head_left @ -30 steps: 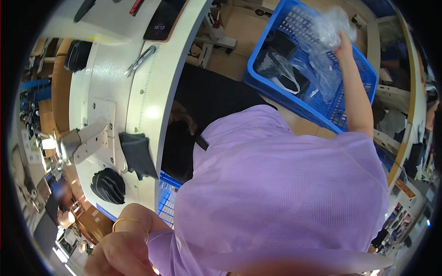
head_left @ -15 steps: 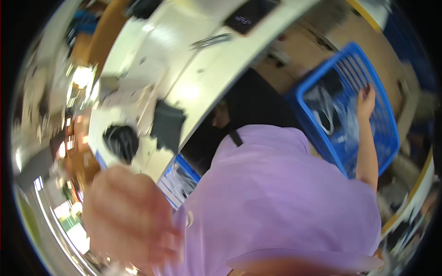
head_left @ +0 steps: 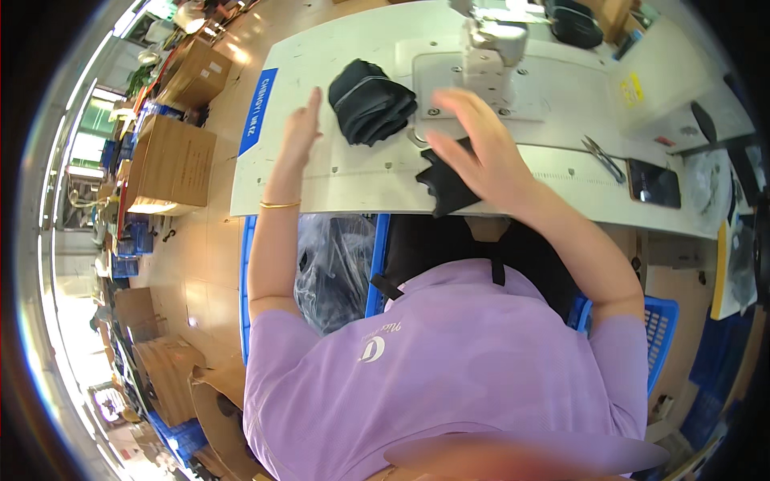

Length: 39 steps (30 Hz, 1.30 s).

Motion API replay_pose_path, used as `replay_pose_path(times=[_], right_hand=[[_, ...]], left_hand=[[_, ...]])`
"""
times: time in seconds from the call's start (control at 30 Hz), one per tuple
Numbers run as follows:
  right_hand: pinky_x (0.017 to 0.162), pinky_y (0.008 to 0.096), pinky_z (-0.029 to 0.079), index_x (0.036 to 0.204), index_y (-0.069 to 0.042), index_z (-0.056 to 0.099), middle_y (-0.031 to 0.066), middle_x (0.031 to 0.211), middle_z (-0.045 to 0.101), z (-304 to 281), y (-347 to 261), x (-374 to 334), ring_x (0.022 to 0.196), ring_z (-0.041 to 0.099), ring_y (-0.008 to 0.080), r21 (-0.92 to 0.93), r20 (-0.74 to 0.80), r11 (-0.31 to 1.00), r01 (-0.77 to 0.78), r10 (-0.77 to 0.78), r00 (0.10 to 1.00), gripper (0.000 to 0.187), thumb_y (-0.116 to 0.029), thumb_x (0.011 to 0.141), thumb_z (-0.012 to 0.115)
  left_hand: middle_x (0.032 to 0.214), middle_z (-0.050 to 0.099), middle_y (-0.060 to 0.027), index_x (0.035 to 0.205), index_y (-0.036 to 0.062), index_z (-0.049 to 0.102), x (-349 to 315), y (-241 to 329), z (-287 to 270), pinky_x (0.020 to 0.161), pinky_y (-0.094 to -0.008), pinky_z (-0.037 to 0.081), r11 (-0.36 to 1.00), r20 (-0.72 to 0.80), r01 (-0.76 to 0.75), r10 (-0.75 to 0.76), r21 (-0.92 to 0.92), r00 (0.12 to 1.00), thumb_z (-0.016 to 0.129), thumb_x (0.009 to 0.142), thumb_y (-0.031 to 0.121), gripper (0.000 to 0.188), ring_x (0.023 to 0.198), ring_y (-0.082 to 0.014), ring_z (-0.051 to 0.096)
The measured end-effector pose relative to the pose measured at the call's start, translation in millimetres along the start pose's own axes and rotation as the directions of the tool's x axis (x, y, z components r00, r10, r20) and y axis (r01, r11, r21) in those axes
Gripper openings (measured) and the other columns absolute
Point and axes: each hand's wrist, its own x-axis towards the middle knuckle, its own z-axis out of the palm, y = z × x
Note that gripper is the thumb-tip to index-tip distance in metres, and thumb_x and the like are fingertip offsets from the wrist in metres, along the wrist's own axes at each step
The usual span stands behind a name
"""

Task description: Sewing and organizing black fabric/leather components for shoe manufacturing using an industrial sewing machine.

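On the white sewing table (head_left: 353,188) lies a stack of black fabric pieces (head_left: 369,104), folded over one another. My left hand (head_left: 301,128) is just left of that stack, fingers stretched out and nothing in them. To the right, my right hand (head_left: 488,152) hovers with thumb and fingers spread apart. Under it is a flat black fabric piece (head_left: 443,184) with a notched edge, partly covered by the hand; whether the two touch I cannot tell. Beyond the right hand stands the sewing machine head (head_left: 489,60) above its metal plate.
Thread snips (head_left: 603,159) and a dark phone (head_left: 654,184) lie at the table's right. A blue basket (head_left: 377,264) with plastic-wrapped black goods is below the front edge; another blue basket (head_left: 662,337) stands at my right. Cardboard boxes (head_left: 172,164) are on the floor at left.
The view has swung from the basket on my right to the table. My right hand has left that basket for the tabletop, and my left hand is now beside the black stack.
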Motion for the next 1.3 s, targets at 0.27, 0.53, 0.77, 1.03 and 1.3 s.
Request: replay_pose_path(times=[0.27,0.53,0.77,1.03,1.3], right_hand=[[0.094,0.0368,0.047,0.134,0.007,0.046,0.0263,0.122,0.059,103,43,98,0.113,0.060,0.0301,0.380,0.334,0.552,-0.742,0.666,0.667,0.065,-0.042,0.093,0.058],[0.082,0.0484,0.047,0.117,-0.002,0.053,0.0253,0.109,0.054,67,-22,69,0.098,0.056,0.0420,0.152,-0.209,0.981,-0.117,0.148,0.967,0.055,-0.037,0.080,0.074],[0.075,0.0417,0.049,0.090,-0.002,0.057,0.0157,0.096,0.053,10,-57,33,0.088,0.056,0.0341,-0.112,-0.181,0.993,0.045,-0.065,0.981,0.039,-0.032,0.075,0.076],[0.063,0.0402,0.045,0.062,-0.003,0.054,0.0111,0.076,0.050,-76,-64,-22,0.072,0.056,0.0315,0.130,0.248,0.981,-0.144,0.108,0.963,0.036,-0.027,0.082,0.071],[0.051,0.0285,0.041,0.090,-0.002,0.057,0.0033,0.060,0.054,-142,-70,-81,0.054,0.052,0.0093,0.484,0.579,0.678,-0.553,0.226,0.783,0.012,-0.008,0.083,0.066]], left_hand=[[0.114,0.063,-0.0180,0.119,-0.0073,0.061,-10,-7,67,0.087,-0.0416,0.050,0.890,0.017,-0.049,0.064,-0.454,0.998,0.051,0.093,0.061,0.074,0.108,-0.0266,0.060],[0.136,0.055,-0.0152,0.141,0.0074,0.045,-65,22,33,0.105,-0.0480,0.046,0.423,0.326,0.183,0.296,-0.887,0.898,0.049,0.097,0.052,0.063,0.124,-0.0302,0.056],[0.139,0.052,-0.0166,0.144,0.0041,0.041,-124,28,38,0.106,-0.0461,0.045,0.291,0.335,0.238,0.349,-0.927,0.875,0.041,0.100,0.047,0.061,0.125,-0.0318,0.053],[0.135,0.056,-0.0147,0.141,0.0017,0.045,-155,44,57,0.107,-0.0428,0.043,0.570,0.659,0.387,0.411,-0.725,0.629,0.059,0.092,0.044,0.066,0.121,-0.0292,0.056],[0.118,0.065,-0.0100,0.129,-0.0035,0.053,-185,96,98,0.088,-0.0332,0.054,0.879,0.920,0.388,0.128,-0.278,0.370,0.089,0.065,0.045,0.089,0.103,-0.0190,0.065]])
